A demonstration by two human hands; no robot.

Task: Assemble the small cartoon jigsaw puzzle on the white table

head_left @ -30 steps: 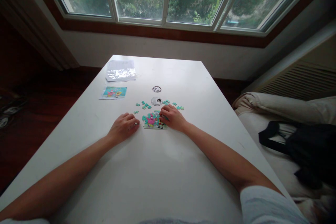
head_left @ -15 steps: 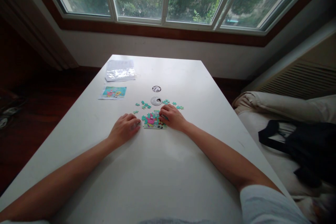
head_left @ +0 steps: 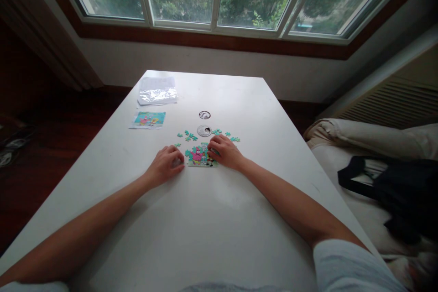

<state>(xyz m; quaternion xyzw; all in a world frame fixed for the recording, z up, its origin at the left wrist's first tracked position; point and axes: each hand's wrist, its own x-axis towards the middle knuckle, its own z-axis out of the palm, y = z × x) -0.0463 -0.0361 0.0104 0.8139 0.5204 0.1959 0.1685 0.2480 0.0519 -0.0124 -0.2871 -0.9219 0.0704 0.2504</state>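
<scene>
A partly assembled jigsaw puzzle (head_left: 197, 157) with a pink starfish cartoon figure lies flat in front of me. My right hand (head_left: 225, 151) rests on its right side, fingers curled down over the pieces and closed on a teal puzzle piece, mostly hidden by the fingers. Beside the left edge, my left hand (head_left: 167, 165) lies on the table with bent fingers, a gap between thumb and forefinger and nothing seen in it. Loose teal puzzle pieces (head_left: 190, 137) are scattered behind the puzzle, and more puzzle pieces (head_left: 235, 139) lie past my right hand.
Two round grey-and-white discs (head_left: 204, 131) lie beyond the puzzle on the white table (head_left: 205, 223). At the left are a printed reference picture (head_left: 149, 120) and a clear plastic bag (head_left: 158, 91) on paper. Right of the table, a dark bag (head_left: 397, 191) sits on a pale couch.
My left hand has edged slightly right toward the puzzle, and its thumb and forefinger have parted a little. My right hand has stayed in place over the puzzle's right side.
</scene>
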